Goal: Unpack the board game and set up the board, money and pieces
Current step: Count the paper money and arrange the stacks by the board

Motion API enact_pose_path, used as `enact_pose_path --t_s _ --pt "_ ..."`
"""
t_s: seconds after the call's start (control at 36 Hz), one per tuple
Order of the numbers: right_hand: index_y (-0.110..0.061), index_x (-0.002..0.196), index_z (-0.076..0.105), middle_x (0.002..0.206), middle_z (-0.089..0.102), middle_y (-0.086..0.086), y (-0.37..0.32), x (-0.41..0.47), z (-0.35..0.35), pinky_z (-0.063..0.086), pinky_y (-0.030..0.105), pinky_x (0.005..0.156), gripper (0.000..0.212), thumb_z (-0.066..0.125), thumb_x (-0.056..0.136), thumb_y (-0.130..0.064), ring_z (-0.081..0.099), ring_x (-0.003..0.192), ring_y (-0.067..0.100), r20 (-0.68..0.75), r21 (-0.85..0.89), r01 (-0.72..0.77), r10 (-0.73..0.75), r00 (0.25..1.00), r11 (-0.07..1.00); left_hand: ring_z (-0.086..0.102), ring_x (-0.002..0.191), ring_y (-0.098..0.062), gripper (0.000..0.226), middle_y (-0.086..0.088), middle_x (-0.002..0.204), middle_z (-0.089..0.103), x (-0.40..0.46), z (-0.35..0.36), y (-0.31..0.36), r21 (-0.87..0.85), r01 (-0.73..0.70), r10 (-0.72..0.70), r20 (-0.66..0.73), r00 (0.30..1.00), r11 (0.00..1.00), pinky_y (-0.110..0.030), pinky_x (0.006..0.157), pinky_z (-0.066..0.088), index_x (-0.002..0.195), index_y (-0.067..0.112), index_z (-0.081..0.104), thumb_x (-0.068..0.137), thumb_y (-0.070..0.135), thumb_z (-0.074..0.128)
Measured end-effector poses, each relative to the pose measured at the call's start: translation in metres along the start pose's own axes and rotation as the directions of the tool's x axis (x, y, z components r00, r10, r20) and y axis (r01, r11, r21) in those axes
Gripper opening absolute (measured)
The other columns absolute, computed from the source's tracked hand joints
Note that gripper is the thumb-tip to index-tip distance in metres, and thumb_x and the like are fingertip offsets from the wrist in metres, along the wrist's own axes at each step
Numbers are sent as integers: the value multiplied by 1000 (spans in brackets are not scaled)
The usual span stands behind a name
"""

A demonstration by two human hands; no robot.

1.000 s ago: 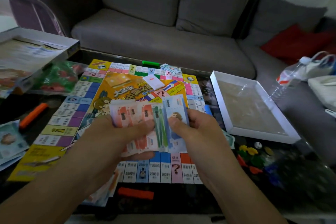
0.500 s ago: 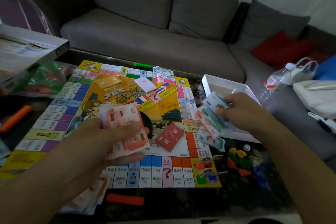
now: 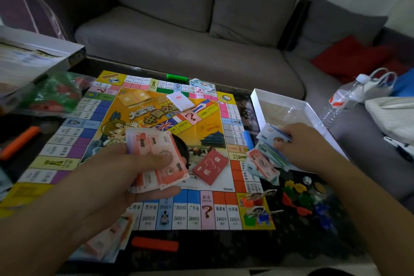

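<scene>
Board game board (image 3: pixel 143 148) lies unfolded and flat on the dark table (image 3: pixel 224 251), printed side up, its near edge towards the person. A red card deck (image 3: pixel 210 167) rests tilted on the board's inner field, near right; a white card deck (image 3: pixel 181 101) rests on the far part of the inner field.

Left hand (image 3: pixel 125 177) is closed on a stack of red-orange play money (image 3: pixel 156 161), thumb pressed on top, held above the board's near centre. Right hand (image 3: pixel 300 148) is closed on a fan of blue and green notes (image 3: pixel 272 139) at the board's right edge. Just below that fan, a small pile of mixed notes (image 3: pixel 262 166) lies at the board's right edge.

Two standing character pieces (image 3: pixel 257 208) occupy the near right corner square. Loose coloured plastic pieces (image 3: pixel 298 199) and a white die (image 3: pixel 307 180) lie on the table, just right of that corner.

Further notes lie at the board's far edge (image 3: pixel 202 85) and under the left forearm (image 3: pixel 109 240). An orange bar (image 3: pixel 154 244) lies in front of the board, a green one (image 3: pixel 177 78) behind it, another orange one (image 3: pixel 20 141) to the left. The open white box tray (image 3: pixel 255 101) sits right of the board; the box lid (image 3: pixel 33 60) and a bag of red and green pieces (image 3: pixel 53 96) sit far left. A grey sofa (image 3: pixel 179 40) stands behind, with a plastic bottle (image 3: pixel 345 98) on it to the right.
</scene>
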State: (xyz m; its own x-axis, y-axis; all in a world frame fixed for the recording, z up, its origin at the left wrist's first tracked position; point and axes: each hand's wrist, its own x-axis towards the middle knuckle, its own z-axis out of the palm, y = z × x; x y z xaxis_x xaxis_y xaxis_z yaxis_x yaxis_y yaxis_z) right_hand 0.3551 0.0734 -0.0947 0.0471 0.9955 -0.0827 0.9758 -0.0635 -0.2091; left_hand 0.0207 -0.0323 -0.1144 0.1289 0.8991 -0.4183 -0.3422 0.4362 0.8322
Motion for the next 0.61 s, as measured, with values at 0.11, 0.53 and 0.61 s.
enact_pose_path --t_s 0.11,0.53,0.61 --pt "-21 94 74 83 78 -1 -31 -41 -20 53 32 71 14 64 103 -22 75 75 15 3 424 21 -25 1000 905 79 89 -32 27 -15 102 80 1 4 -2 57 -52 55 -50 997 997 -46 64 66 112 2 74 85 3 74" --pt "-29 106 76 94 82 -7 -142 -102 30 64 37 78 17 62 105 -21 79 85 14 179 822 -67 -145 973 565 79 90 -34 33 -12 106 80 -10 -2 -3 -21 -122 121 -46 992 992 -47 65 66 111 13 77 78 11 77" --pt "-32 103 76 94 81 -9 -148 -92 32 64 47 83 15 63 104 -25 79 87 15 121 789 -32 -105 987 614 79 89 -31 25 -12 103 80 -10 -4 2 -70 -126 122 -54 991 990 -46 65 66 109 14 77 84 15 75"
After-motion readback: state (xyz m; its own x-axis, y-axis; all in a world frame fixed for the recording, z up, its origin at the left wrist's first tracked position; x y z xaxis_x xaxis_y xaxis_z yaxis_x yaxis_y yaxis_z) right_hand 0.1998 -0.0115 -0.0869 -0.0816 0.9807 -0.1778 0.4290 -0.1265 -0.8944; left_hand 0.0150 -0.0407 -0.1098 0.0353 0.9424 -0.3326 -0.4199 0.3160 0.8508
